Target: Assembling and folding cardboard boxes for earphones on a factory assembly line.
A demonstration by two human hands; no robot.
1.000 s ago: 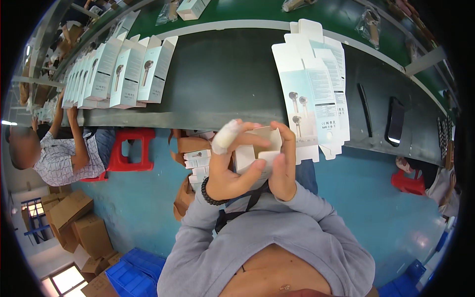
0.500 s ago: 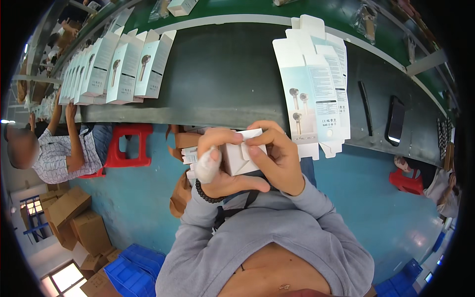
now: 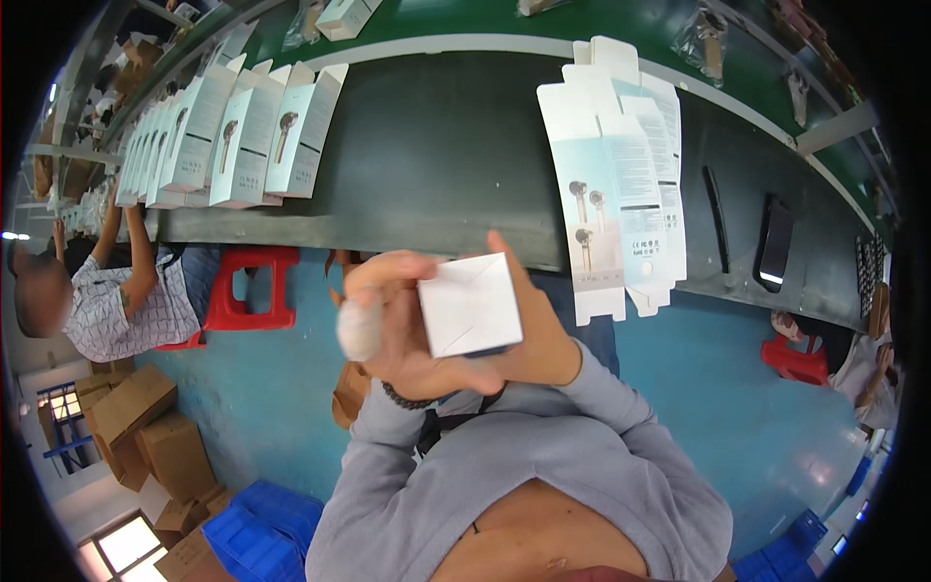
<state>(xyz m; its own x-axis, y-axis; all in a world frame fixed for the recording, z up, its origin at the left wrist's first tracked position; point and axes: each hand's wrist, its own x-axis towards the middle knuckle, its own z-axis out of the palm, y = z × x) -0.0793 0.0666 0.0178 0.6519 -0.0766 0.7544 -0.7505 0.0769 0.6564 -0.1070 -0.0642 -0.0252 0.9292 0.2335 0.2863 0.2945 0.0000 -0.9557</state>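
A small cardboard box [image 3: 472, 303] is held in front of my chest, its square white end facing up with the flaps folded flat. My left hand [image 3: 396, 325] grips it from the left side, slightly blurred, a white wrapping on one finger and a dark beaded bracelet at the wrist. My right hand [image 3: 543, 335] lies along the box's right side, its fingers mostly hidden behind it. Beyond my right hand, flat unfolded box blanks [image 3: 606, 184] with printed earphone pictures lie stacked on the dark table. Standing at the far left is a row of folded boxes [image 3: 301, 136] with open tops.
A black pen [image 3: 716, 218] and a phone [image 3: 774, 241] lie on the table [image 3: 427, 145] at the right. A person [image 3: 126, 306] works at the left, near a red stool [image 3: 250, 289]. Brown cartons [image 3: 179, 454] and a blue crate [image 3: 264, 532] stand on the floor.
The last flap on the box's end has gone from raised to flat. My fingers have moved off the end to the box's sides, and my left hand has shifted left.
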